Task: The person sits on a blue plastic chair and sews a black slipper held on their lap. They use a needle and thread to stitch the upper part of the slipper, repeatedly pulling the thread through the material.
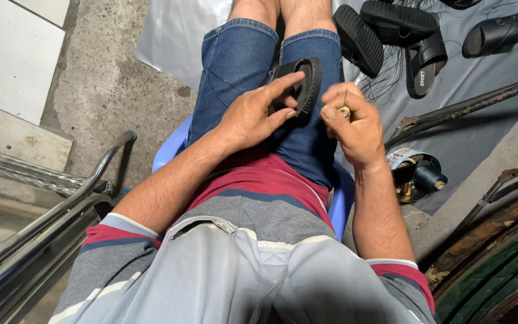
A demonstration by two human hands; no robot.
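Observation:
I sit on a blue plastic stool (172,144) with a black slide sandal (306,84) standing on edge on my lap, between my denim-clad thighs. My left hand (253,114) grips the sandal, index finger stretched over its strap and thumb against the sole's stitched edge. My right hand (352,123) is closed just right of the sandal, pinching a small brass-coloured awl handle (344,111) with a thin dark thread rising from it.
Several more black sandals (391,36) lie on a grey sheet (175,36) at the upper right, with loose black thread among them. A tin holding a dark thread spool (418,174) sits right of my stool. Metal bars (463,107) run at right, a metal rail (61,210) at left.

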